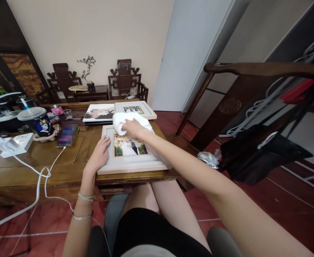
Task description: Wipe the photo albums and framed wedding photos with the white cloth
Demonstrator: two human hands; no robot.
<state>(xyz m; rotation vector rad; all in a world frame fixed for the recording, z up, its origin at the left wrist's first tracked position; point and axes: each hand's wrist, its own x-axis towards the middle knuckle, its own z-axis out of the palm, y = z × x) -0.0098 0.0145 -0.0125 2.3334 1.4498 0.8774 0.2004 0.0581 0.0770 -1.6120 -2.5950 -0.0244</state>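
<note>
A light wooden picture frame (pixel 109 166) with a wide white border and a small photo lies flat at the table's front edge. My left hand (pixel 99 155) rests on its left side, fingers stretched over the border. Across the frame's far edge my right hand (pixel 133 128) grips a folded white cloth (pixel 118 120) and presses it down. The cloth covers part of the far border, and my right forearm hides some of the right side. Behind lie a second picture frame (pixel 151 111) and a flat photo album or panel (pixel 92 113).
On the table's left stand a lidded dark cup (pixel 43 123), a phone (pixel 66 135) on a charging cable, a white power strip (pixel 16 144), a pink mug (pixel 56 109) and a clear cup (pixel 67 114). A wooden chair (pixel 226 103) holding a black bag (pixel 269 153) stands at right.
</note>
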